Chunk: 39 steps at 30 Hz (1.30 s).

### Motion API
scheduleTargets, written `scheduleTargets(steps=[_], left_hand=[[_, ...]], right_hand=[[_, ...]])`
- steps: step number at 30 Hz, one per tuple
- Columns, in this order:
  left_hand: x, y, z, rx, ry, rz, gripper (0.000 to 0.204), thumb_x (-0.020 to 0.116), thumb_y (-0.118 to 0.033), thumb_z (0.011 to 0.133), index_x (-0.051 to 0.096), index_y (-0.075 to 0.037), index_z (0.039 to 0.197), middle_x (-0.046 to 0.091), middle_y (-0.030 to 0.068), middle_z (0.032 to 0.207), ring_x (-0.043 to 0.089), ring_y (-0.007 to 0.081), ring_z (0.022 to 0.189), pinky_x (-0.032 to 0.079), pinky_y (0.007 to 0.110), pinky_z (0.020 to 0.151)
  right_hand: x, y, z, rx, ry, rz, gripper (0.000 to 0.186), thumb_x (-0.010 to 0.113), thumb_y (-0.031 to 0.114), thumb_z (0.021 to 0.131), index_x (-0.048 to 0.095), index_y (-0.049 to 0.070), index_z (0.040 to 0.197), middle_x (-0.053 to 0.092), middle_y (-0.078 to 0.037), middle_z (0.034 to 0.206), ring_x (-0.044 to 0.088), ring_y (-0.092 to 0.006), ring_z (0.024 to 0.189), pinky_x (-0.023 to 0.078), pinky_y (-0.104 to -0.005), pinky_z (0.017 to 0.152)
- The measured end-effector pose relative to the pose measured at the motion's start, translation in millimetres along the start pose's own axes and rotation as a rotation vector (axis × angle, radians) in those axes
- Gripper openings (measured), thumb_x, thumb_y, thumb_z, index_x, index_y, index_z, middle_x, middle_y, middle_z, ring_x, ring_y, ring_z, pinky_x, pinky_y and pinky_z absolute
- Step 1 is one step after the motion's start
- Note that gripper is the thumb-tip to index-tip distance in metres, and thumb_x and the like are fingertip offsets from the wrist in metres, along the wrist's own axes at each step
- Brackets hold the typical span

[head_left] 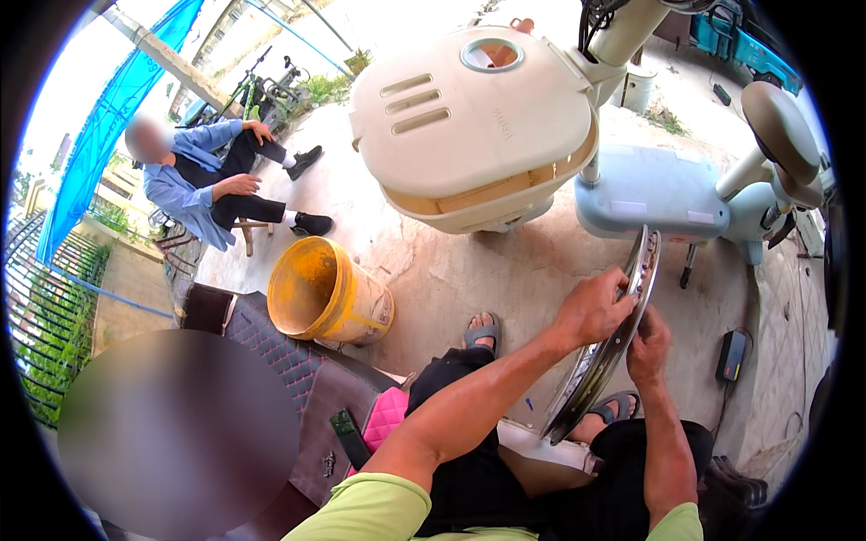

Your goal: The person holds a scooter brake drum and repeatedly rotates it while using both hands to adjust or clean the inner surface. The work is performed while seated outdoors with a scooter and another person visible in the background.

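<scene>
A bare metal wheel rim (591,380) stands on edge in front of me, tilted, its upper end close to the light blue scooter deck (645,185). On the rim's left side my left hand (591,311) is closed, thumb and fingers pinched at its edge. My right hand (649,347) is curled against the other side, fingers bent at the rim. Any small part between the fingers is too hidden to make out. The rim's lower end comes down between my legs, near my sandalled foot (613,410).
A cream scooter basket (474,126) stands ahead. To the left are a yellow bucket (361,302), a dark quilted seat (271,343) with a phone (349,437), and a pink pad (386,415). A black charger (732,354) lies right. A person (194,171) sits far left.
</scene>
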<state>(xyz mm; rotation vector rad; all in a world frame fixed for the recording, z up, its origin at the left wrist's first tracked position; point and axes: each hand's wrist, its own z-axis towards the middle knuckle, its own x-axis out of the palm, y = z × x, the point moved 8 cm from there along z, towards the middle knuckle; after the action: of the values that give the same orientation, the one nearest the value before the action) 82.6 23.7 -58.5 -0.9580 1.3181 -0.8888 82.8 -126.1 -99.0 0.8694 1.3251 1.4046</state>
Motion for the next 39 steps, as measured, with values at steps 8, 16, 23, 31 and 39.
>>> scheduleTargets(steps=[8,16,23,31,39], left_hand=[[2.1,1.8,-0.6,-0.018,0.014,-0.047,0.03,0.067,-0.025,0.087,0.063,0.002,0.1,0.062,0.0138,0.063,0.059,0.02,0.055,0.045,0.038,0.054],[0.4,-0.1,-3.2,0.041,-0.006,-0.042,0.028,0.067,-0.024,0.086,0.064,0.0,0.099,0.062,0.0141,0.066,0.059,0.0221,0.058,0.046,0.038,0.057],[0.1,3.7,-3.7,0.008,0.006,-0.006,0.032,0.066,-0.028,0.086,0.063,0.0,0.1,0.063,0.0169,0.069,0.061,0.0289,0.062,0.046,0.042,0.06],[2.9,4.3,-2.8,0.002,0.016,0.021,0.033,0.065,-0.029,0.086,0.063,0.0,0.101,0.064,0.0202,0.074,0.063,0.0335,0.067,0.047,0.045,0.064],[10.7,18.2,-0.7,-0.014,-0.01,0.016,0.032,0.065,-0.029,0.086,0.063,0.0,0.099,0.065,0.0179,0.071,0.063,0.0329,0.065,0.048,0.043,0.063]], right_hand=[[-2.0,-11.5,-0.2,0.012,0.003,0.051,0.013,0.058,0.005,0.095,0.062,0.0,0.107,0.063,-0.002,0.091,0.06,-0.0088,0.083,0.05,-0.0256,0.076],[-1.7,-24.9,-1.9,0.001,-0.001,0.108,0.015,0.062,0.004,0.092,0.06,0.001,0.107,0.062,0.0,0.09,0.059,-0.0076,0.084,0.049,-0.024,0.076],[0.6,-6.6,-4.8,-0.033,-0.02,0.033,0.008,0.061,0.005,0.094,0.061,0.0,0.1,0.062,0.001,0.087,0.058,-0.0069,0.081,0.048,-0.0235,0.074],[-3.3,-19.2,-3.7,0.017,0.007,0.059,0.014,0.061,0.007,0.095,0.061,0.0,0.107,0.061,0.0,0.088,0.057,-0.0073,0.082,0.048,-0.0241,0.073],[0.9,-8.8,-8.3,-0.026,0.044,-0.007,0.017,0.058,0.008,0.097,0.06,-0.001,0.111,0.063,-0.003,0.09,0.057,-0.0088,0.084,0.047,-0.0244,0.076]])
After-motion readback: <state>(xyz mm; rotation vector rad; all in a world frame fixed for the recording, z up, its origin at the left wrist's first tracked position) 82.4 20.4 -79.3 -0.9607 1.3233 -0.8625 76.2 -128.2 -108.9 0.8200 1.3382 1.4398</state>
